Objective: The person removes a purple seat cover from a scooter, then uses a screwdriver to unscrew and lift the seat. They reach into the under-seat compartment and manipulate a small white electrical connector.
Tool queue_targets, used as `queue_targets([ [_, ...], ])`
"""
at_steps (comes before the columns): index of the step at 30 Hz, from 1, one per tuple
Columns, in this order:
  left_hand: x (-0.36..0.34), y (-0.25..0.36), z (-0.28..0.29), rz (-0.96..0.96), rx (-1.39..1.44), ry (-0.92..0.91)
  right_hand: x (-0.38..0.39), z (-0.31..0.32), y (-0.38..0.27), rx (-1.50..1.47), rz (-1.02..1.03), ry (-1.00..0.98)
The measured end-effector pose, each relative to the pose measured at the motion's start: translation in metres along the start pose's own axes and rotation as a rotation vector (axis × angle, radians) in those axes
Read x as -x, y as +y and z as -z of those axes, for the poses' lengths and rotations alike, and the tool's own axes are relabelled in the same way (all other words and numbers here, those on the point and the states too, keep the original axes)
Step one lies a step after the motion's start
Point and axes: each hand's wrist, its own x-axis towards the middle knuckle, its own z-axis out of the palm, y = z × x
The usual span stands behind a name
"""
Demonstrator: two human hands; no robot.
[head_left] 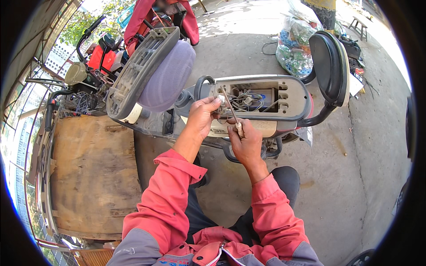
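My left hand (202, 116) is closed, pinching a small white piece (221, 100) that looks like a wire connector. In my right hand (246, 141) is a screwdriver (231, 108), gripped by its pale handle. Its thin shaft slants up and left, with the tip close beside the white piece; whether they touch I cannot tell. Both hands are over the near edge of an electric scooter's open compartment (293, 99). Inside it lie a bundle of grey wires (243, 102) and a silver-and-blue box (267, 98). The lilac-covered seat (171, 79) stands tipped up on the left.
A black padded backrest (327, 66) rises at the compartment's right end. Left of me lies a worn wooden board (94, 173) on a cart-like frame. Behind the scooter are a clear bag of bottles (295, 48), a small stool (358, 27) and a red-covered vehicle (137, 22).
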Motion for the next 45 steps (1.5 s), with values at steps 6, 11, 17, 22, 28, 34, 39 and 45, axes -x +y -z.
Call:
queue_targets([
  [6, 0.000, -0.001, 0.000, -0.005, 0.038, 0.005, 0.000, 0.002, -0.003, -0.018, -0.054, -0.014],
  [11, 0.000, -0.003, 0.002, 0.002, 0.059, -0.006, 0.000, 0.001, -0.001, -0.032, -0.043, 0.000],
  [17, 0.002, -0.003, 0.002, 0.000, 0.045, -0.051, 0.000, -0.001, 0.003, -0.045, -0.030, 0.021],
  [22, 0.002, -0.006, 0.007, -0.017, 0.024, -0.092, -0.001, -0.002, -0.001, -0.059, -0.061, 0.043],
  [28, 0.002, -0.010, 0.008, -0.036, 0.048, -0.104, -0.001, -0.002, 0.000, -0.063, -0.060, 0.054],
  [34, 0.005, -0.007, 0.006, -0.036, 0.050, -0.115, -0.002, -0.002, -0.002, -0.068, -0.056, 0.069],
  [39, 0.004, -0.009, 0.009, -0.048, 0.051, -0.111, -0.002, -0.003, -0.002, -0.071, -0.045, 0.075],
  [45, 0.003, -0.010, 0.009, -0.046, 0.051, -0.112, -0.002, -0.002, -0.003, -0.063, -0.041, 0.071],
])
